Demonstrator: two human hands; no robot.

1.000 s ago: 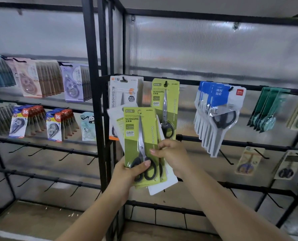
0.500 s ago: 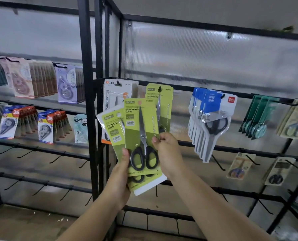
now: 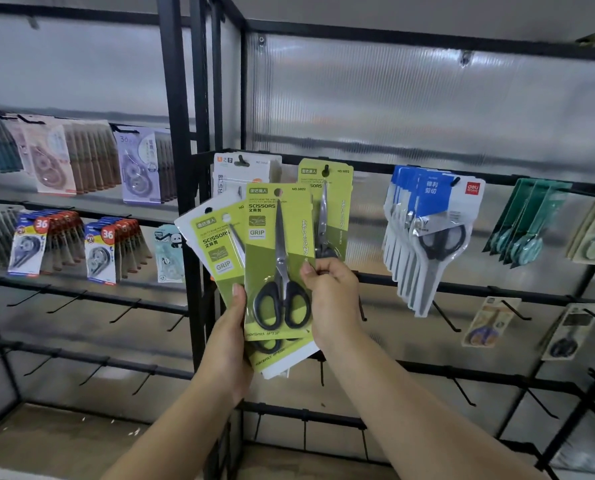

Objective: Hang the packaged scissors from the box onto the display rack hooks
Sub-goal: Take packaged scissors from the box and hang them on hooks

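Right, centre frame: the left hand (image 3: pixel 228 344) grips a fanned stack of green scissor packs (image 3: pixel 220 244) from below, thumb up the front, while the right hand (image 3: pixel 332 299) pinches the front pack (image 3: pixel 278 261) at its right edge. Just behind, one matching pack (image 3: pixel 330 202) hangs on the black rack (image 3: pixel 181 168); blue-carded scissors (image 3: pixel 431 220) hang further right.

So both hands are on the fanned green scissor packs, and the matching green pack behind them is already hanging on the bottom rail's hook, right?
Not quite. The head view shows the hung green pack on a top rail hook, not the bottom rail. The rest holds: the left hand and right hand both grip the fanned green packs.
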